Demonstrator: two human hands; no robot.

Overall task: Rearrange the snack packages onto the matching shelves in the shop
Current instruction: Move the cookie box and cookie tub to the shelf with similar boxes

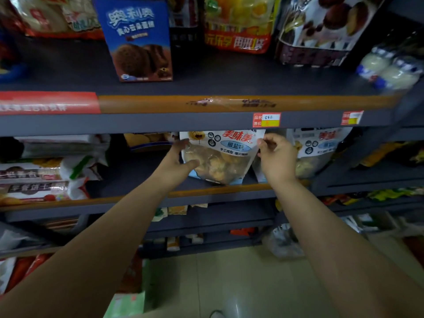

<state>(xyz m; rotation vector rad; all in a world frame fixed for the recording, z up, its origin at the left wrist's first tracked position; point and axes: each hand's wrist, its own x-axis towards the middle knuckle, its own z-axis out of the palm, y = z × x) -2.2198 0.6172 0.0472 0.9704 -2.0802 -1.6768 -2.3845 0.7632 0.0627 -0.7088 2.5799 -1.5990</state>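
A: Forearms reach in from six o'clock; why both hands on one white snack pouch?

B: It stands on the middle shelf. The left hand cups its nine o'clock edge, the right hand pinches three o'clock, probably squaring it beside the matching pouch

The blue cardboard biscuit box on the upper shelf reads 奥利奥. The white plastic snack pouch below reads 美味美 and 椒盐味. The red price tag reads 品名, 售价.
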